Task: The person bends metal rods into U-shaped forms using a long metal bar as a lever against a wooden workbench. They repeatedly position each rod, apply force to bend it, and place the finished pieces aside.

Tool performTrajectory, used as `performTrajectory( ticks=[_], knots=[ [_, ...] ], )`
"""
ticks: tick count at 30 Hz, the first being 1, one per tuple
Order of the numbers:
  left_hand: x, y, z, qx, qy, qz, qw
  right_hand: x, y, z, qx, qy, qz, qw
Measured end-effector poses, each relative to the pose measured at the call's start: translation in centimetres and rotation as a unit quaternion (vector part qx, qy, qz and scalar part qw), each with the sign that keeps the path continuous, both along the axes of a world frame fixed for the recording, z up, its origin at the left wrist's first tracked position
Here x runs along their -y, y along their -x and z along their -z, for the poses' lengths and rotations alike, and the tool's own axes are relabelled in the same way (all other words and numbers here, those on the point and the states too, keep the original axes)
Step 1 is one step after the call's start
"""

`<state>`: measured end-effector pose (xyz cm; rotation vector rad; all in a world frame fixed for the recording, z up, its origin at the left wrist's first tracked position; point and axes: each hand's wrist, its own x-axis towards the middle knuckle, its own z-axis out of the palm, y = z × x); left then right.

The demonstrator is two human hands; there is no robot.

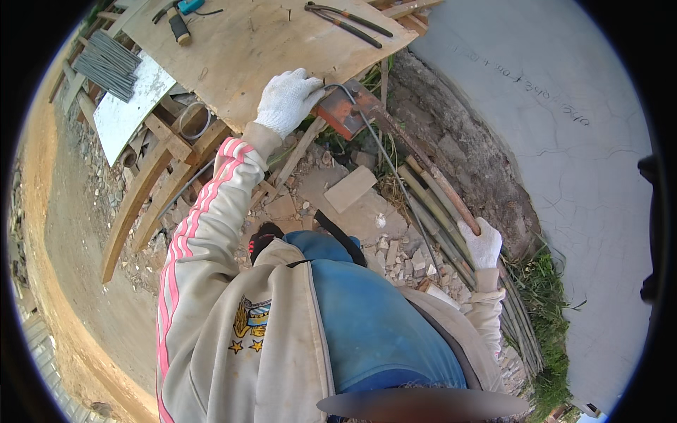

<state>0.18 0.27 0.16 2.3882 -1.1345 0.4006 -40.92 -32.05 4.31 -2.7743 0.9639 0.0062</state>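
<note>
A white knitted glove covers my left hand (288,102), closed at the short bent end of a thin grey steel rod (384,149). The rod curves over a rusty orange metal block (342,113) at the board's near edge, then runs down to the right toward the rubble. My right hand (482,244), also gloved, is wrapped round the end of a rusty metal bar (430,166). That bar slopes up and left to the block; how the two join is hard to make out.
On the plywood board (240,63) lie pincers (349,22) and a hammer (178,25). Cut rods (109,65) are bundled at far left, near curved timbers (134,197). Bamboo poles (441,222) lie by the grey wall (557,134). Broken rubble (405,257) covers the ground.
</note>
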Motion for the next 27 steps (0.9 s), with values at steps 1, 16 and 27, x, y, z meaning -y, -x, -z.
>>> performTrajectory(
  ticks=[1,16,27],
  knots=[
    [0.0,0.0,0.0,-0.001,-0.001,-0.002,1.0,1.1,-0.4,0.0,0.007,0.002,-0.026,1.0],
    [0.0,0.2,-0.1,-0.008,-0.007,-0.005,1.0,15.4,-13.3,0.4,-0.018,0.16,-0.218,0.963],
    [0.1,0.0,-0.2,-0.01,-0.012,-0.001,1.0,15.1,-13.3,1.1,-0.036,0.153,-0.207,0.966]
  ],
)
